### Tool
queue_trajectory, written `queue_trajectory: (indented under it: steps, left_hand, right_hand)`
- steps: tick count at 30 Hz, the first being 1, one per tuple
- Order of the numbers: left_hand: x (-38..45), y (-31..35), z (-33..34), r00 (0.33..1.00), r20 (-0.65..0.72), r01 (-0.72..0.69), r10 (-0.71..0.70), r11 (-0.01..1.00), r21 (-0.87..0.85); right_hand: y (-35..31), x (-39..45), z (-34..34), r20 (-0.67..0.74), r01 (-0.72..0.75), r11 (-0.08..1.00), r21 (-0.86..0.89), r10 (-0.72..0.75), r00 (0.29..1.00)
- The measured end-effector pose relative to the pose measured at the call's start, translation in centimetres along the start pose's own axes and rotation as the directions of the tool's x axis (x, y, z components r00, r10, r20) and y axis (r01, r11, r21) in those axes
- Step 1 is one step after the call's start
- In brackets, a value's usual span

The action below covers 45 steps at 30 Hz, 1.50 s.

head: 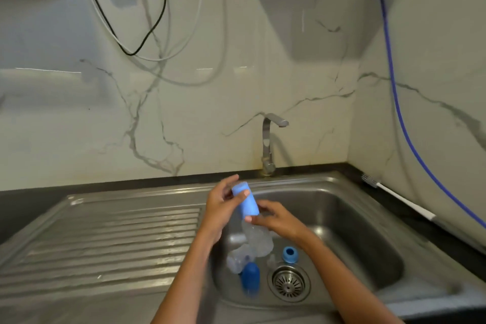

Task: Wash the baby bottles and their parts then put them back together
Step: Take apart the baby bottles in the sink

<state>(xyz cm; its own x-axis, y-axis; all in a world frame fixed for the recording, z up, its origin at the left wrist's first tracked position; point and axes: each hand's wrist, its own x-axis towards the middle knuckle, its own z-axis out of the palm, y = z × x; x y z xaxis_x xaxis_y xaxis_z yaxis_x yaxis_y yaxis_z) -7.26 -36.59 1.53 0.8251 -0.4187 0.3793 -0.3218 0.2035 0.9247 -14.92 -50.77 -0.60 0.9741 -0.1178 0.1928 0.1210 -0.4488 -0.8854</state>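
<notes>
At the centre of the frame, above the left rim of the steel sink (368, 221), both hands are holding one baby bottle (256, 237) tilted, with its blue cap (246, 200) pointing up and left and its clear body hanging down over the basin. The left hand (219, 205) is wrapping its fingers and thumb around the upper end of the blue cap; the right hand (276, 218) is pinching the bottle at the junction of cap and clear body, with fingers curled around it. On the sink floor, at lower centre of the frame, a second clear bottle (236, 260) is lying on its side, touching a dark blue cap (250, 277) just below it. To the right of these, a blue screw ring (290, 254) is sitting just above the drain strainer (288, 283), and a small clear part (271, 260), too blurred to identify, is lying just left of the ring. The tap (269, 143) is standing at the back edge of the sink, with no water visible. A bottle brush (394, 197) with a white handle is lying on the dark worktop (447, 239) at the right of the frame, close to the wall. The ribbed draining board (105, 239) is occupying the lower left. No brand, label or graduation marking is legible on any bottle or part.
</notes>
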Motion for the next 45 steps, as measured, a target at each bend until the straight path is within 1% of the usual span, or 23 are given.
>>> queue_trajectory:
  steps: [3,6,9,11,13,16,18,22,24,26,29,31,33,34,35,36,37,38,39,40,41,42,45]
  left_hand:
    - [0.5,-0.6,-1.0,0.991,0.126,0.054,-0.050,0.998,-0.027]
    - [0.7,-1.0,-1.0,0.989,0.136,0.066,-0.055,0.995,-0.075]
    - [0.8,-1.6,-1.0,0.984,0.152,0.119,-0.097,0.982,-0.144]
    - [0.9,-1.6,-1.2,0.964,0.220,0.198,-0.147,0.951,-0.235]
    - [0.9,-1.7,-1.6,0.940,0.292,0.251,-0.176,0.936,-0.246]
    - [0.6,-1.6,-1.6,0.909,0.368,0.295,-0.198,0.927,-0.231]
    - [0.2,-1.5,-1.1,0.926,0.323,0.269,-0.195,0.942,-0.202]
    - [-0.4,-2.0,0.6,0.976,0.059,0.216,-0.212,0.972,-0.087]
    - [-0.6,-2.3,1.4,0.975,-0.037,0.214,-0.218,0.972,-0.093]
    - [-0.8,-2.4,2.1,0.965,-0.121,0.218,-0.235,0.966,-0.135]
    - [-1.0,-2.8,2.9,0.937,-0.245,0.217,-0.249,0.965,-0.149]
    - [-1.0,-2.7,3.6,0.912,-0.319,0.217,-0.258,0.963,-0.160]
    - [-1.0,-2.4,3.7,0.894,-0.362,0.211,-0.262,0.962,-0.176]
    - [-1.0,-2.1,3.4,0.898,-0.350,0.221,-0.267,0.961,-0.166]
    - [-0.9,-1.9,2.8,0.913,-0.295,0.246,-0.281,0.958,-0.151]
    - [-0.7,-1.9,2.0,0.936,-0.191,0.273,-0.296,0.952,-0.135]
    - [-0.5,-1.9,1.0,0.953,-0.046,0.292,-0.301,0.947,-0.135]
    - [-0.5,-1.8,0.2,0.950,0.116,0.308,-0.291,0.937,-0.167]
    - [-0.5,-1.7,-0.4,0.926,0.264,0.331,-0.271,0.918,-0.219]
    - [-0.4,-1.6,-0.6,0.897,0.368,0.354,-0.243,0.896,-0.270]
    - [-0.4,-1.6,-0.5,0.881,0.418,0.363,-0.219,0.882,-0.302]
    - [-0.3,-1.6,-0.2,0.885,0.415,0.350,-0.209,0.887,-0.300]
    - [-0.5,-1.8,0.9,0.947,0.221,0.273,-0.232,0.946,-0.176]
  right_hand:
    - [-0.5,-0.3,0.3,0.100,-0.087,0.993,0.083,0.079,0.992]
    - [-0.6,-0.4,0.4,0.136,-0.126,0.986,0.108,0.111,0.985]
    - [-0.5,-0.4,0.6,0.149,-0.134,0.970,0.203,0.105,0.983]
    - [-0.3,-0.3,0.6,0.167,-0.152,0.939,0.308,0.104,0.981]
    - [-0.3,-0.3,0.3,0.201,-0.180,0.903,0.391,0.107,0.974]
    - [-0.1,-0.2,0.0,0.231,-0.192,0.897,0.398,0.105,0.967]
    - [-0.2,-0.2,-0.1,0.202,-0.197,0.917,0.346,0.133,0.970]
    - [-0.1,0.1,0.3,0.060,-0.193,0.968,0.159,0.186,0.981]
    - [-0.2,0.3,1.0,-0.038,-0.191,0.981,0.037,0.192,0.981]
    - [-0.5,0.5,2.0,-0.177,-0.206,0.969,-0.140,0.180,0.968]
    - [-1.1,0.2,3.5,-0.387,-0.262,0.881,-0.394,0.100,0.917]
    - [-1.5,0.1,4.3,-0.451,-0.302,0.767,-0.565,0.020,0.892]
    - [-1.5,0.2,4.3,-0.462,-0.294,0.705,-0.645,-0.053,0.885]
    - [-1.3,0.2,3.8,-0.439,-0.265,0.747,-0.609,-0.040,0.898]
    - [-1.1,0.3,3.0,-0.380,-0.212,0.847,-0.488,0.013,0.925]
    - [-1.0,0.3,2.1,-0.273,-0.170,0.947,-0.274,0.093,0.957]
    - [-1.0,0.0,1.1,-0.127,-0.161,0.986,-0.031,0.156,0.980]
    - [-0.9,-0.3,0.2,0.018,-0.192,0.971,0.140,0.192,0.981]
    - [-0.9,-0.5,-0.5,0.127,-0.227,0.949,0.218,0.202,0.971]
    - [-0.9,-0.5,-1.1,0.189,-0.243,0.939,0.242,0.200,0.961]
    - [-0.8,-0.5,-1.4,0.204,-0.244,0.941,0.234,0.198,0.959]
    - [-0.8,-0.4,-1.5,0.185,-0.237,0.949,0.209,0.200,0.962]
    - [-0.8,-0.2,-1.1,0.026,-0.217,0.973,0.075,0.216,0.976]
